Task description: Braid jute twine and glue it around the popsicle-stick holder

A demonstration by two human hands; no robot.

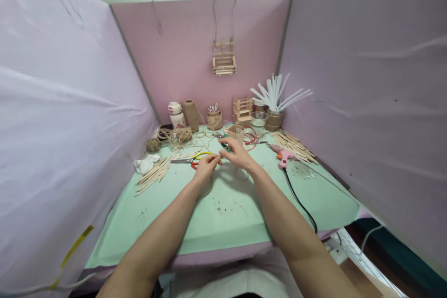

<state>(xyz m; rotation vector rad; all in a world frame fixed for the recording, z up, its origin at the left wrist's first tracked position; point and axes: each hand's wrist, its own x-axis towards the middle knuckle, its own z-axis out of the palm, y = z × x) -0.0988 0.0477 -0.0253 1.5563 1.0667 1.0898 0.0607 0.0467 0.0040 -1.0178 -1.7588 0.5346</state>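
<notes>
Along the table's (237, 221) far edge, a brown pot (274, 121) is holding a fan of white strips (274, 91), and a textured pot (214, 120) is holding pen-like sticks (213, 108). A clear cup (259, 123) is standing beside the brown pot; I cannot tell its contents. A stick-built box (242, 114) and a white jar (177, 118) are standing there too. Near the middle, the left hand's (206, 168) thumb and forefinger are pinching together on twine (210, 189), which is trailing toward the near edge. The right hand (238, 154) is hovering just beside, fingers bending; whether they are gripping it, I cannot tell. Green cloth is covering the table, wooden sticks (295, 145) are lying by the right edge, and a stick basket (224, 63) is hanging against the pink back partition (181, 51).
</notes>
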